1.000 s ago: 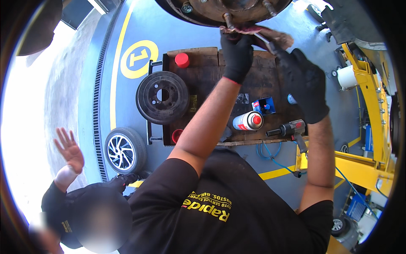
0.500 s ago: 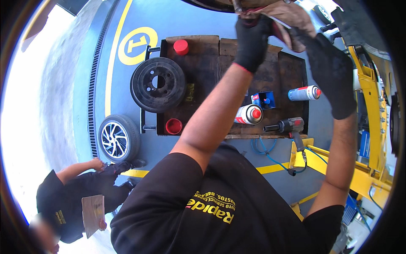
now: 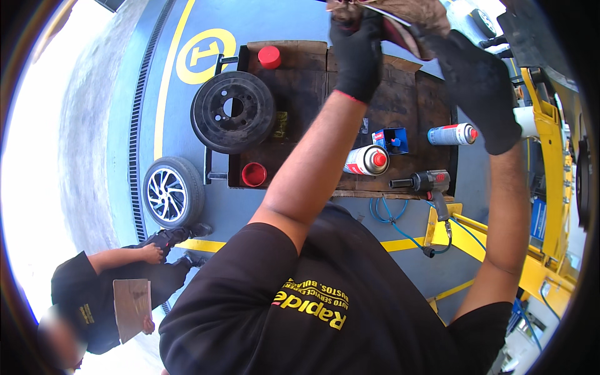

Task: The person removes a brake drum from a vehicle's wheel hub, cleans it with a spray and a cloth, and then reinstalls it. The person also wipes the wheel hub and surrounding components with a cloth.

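Both my hands wear black gloves and are raised at the top of the head view. My left hand (image 3: 357, 59) is closed on a bunched, stained brown-pink rag (image 3: 420, 14). My right hand (image 3: 478, 87) grips the rag's other side; its fingertips are partly hidden by the cloth. A thin pale rod (image 3: 386, 15) runs along the rag between my hands; I cannot make out its kind. Below them stands a cart lined with stained cardboard (image 3: 306, 94). On it are two spray cans (image 3: 367, 160) (image 3: 451, 134), a small blue box (image 3: 391, 141) and an impact wrench (image 3: 426, 182).
A black brake drum (image 3: 240, 128) sits at the cart's left end, between a red lid (image 3: 269, 57) and a red cup (image 3: 254, 174). A wheel (image 3: 172, 192) lies on the floor. A co-worker (image 3: 94, 300) holds a clipboard at lower left. Yellow lift frame (image 3: 547, 187) stands right.
My hands and the rag have shifted slightly up and left in the view. The co-worker and the clipboard have moved a little. Both hands still hold the rag.
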The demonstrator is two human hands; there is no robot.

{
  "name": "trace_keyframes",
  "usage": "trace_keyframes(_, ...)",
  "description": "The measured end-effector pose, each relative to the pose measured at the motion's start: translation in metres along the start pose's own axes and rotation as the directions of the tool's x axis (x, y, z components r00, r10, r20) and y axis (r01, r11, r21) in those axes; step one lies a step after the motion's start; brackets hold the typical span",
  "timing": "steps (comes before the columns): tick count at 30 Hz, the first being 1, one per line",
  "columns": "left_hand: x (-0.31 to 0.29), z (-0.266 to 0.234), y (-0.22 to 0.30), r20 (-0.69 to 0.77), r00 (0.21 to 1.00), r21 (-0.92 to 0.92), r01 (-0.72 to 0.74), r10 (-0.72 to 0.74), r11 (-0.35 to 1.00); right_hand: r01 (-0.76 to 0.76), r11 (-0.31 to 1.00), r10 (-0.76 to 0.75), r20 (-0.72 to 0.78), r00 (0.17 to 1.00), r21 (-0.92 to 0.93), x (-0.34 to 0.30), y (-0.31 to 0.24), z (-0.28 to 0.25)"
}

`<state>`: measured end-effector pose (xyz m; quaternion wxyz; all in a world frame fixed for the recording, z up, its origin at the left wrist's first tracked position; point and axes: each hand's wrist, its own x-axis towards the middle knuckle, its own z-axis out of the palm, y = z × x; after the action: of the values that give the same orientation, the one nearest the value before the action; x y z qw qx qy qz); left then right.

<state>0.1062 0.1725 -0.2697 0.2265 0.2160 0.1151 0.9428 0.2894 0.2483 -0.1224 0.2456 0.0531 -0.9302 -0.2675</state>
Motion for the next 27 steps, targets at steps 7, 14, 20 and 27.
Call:
trace_keyframes(7, 0.000, 0.000, -0.009, -0.017, 0.998, 0.160, 0.066, -0.064, 0.985, -0.019, 1.000, 0.021, 0.184, 0.983, -0.013, -0.003, 0.025, -0.006)
trace_keyframes(14, 0.018, -0.043, 0.037, 0.325, 0.916, 0.354, -0.350, 0.237, 0.867, -0.067, 0.998, 0.066, 0.073, 0.995, 0.016, -0.014, -0.010, 0.030)
trace_keyframes(20, -0.007, -0.004, 0.019, -0.002, 1.000, 0.303, -0.010, 0.011, 0.953, -0.060, 0.991, 0.084, 0.206, 0.975, -0.121, -0.009, -0.011, -0.010)
trace_keyframes(27, -0.008, 0.025, -0.024, 0.112, 0.993, 0.364, -0.067, 0.028, 0.929, 0.054, 0.989, -0.032, 0.154, 0.988, -0.140, -0.019, 0.023, -0.043)
